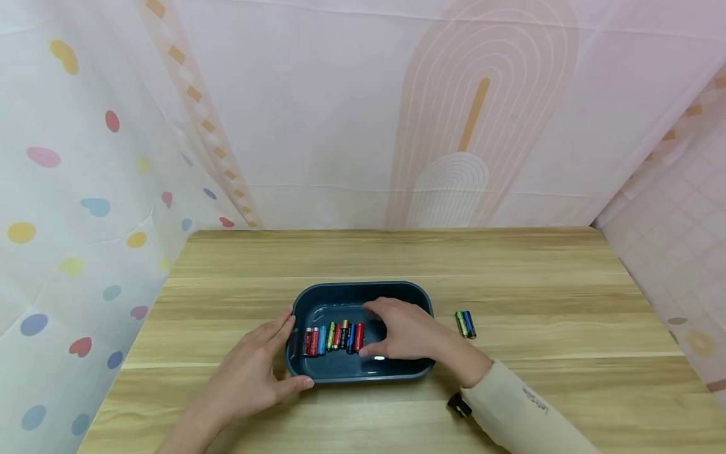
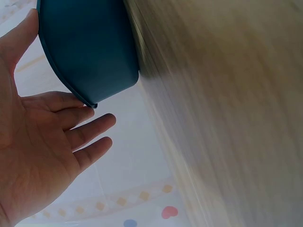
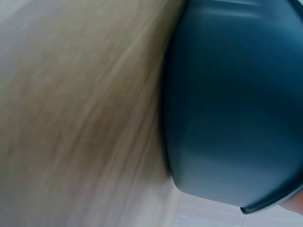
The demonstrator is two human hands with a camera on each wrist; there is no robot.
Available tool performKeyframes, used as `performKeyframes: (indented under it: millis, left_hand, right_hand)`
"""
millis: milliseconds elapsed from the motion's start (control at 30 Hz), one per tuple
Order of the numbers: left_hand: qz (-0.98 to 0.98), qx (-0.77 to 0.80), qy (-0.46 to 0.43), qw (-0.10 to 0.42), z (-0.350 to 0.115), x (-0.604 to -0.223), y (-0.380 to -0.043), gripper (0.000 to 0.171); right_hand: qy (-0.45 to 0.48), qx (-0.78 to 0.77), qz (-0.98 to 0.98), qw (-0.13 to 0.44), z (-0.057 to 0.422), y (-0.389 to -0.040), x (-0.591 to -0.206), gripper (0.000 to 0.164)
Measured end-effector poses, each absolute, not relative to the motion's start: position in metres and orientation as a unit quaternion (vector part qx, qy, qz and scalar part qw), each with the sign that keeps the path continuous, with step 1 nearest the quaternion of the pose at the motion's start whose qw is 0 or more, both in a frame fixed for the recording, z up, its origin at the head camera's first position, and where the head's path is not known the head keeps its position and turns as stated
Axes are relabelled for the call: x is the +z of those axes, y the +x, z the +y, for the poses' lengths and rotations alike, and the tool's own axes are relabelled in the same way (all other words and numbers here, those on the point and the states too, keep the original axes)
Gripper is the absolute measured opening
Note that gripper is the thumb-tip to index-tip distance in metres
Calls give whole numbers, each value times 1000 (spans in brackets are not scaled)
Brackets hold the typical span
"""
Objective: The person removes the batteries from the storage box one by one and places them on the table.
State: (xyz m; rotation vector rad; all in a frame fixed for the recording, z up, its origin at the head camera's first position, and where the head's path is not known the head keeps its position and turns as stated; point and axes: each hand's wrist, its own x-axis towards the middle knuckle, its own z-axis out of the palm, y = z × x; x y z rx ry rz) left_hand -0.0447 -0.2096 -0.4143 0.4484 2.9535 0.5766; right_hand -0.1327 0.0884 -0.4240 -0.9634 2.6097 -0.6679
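In the head view, a dark blue plastic box [image 1: 363, 378] stands on the table with a row of several batteries in it, mostly red, blue, green and black. My left hand [image 1: 249, 369] spans the box's left end, thumb and fingertips touching its rim; the left wrist view shows those fingers [image 2: 90, 135] fairly straight and spread. Inside the box my right hand [image 1: 411, 328] reaches over the right rim, thumb and fingers apart. Its thumb tip is close beside the red battery [image 1: 359, 337] at the row's right end. The right wrist view shows mainly the box's outer wall [image 3: 232, 109].
On the table to the right of the box lie a green battery [image 1: 461, 324] and a blue battery [image 1: 469, 324] side by side. A small black object [image 1: 459, 405] is by the right sleeve. Patterned cloth [image 1: 317, 113] hangs behind the wooden table [image 1: 544, 302].
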Motion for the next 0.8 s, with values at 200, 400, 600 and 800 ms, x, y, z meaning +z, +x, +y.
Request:
performKeyframes:
  millis: [200,400,600,800]
  left_hand:
    - [970,187,149,52,-210,-414,-46,120]
    - [969,192,150,50,-210,-413,-47,118]
    - [968,195,153,49,-210,-412,-47,118]
    - [967,198,152,45,-210,-414,-47,118]
  right_hand:
    - [-344,-210,904,143,84,-136,-430,84]
    - [-346,-201,905,142,78,-137,-431,77]
    - [-353,-194,905,135,75,-136,-434,70]
    - [-356,-197,904,133,73,-137,-437,66]
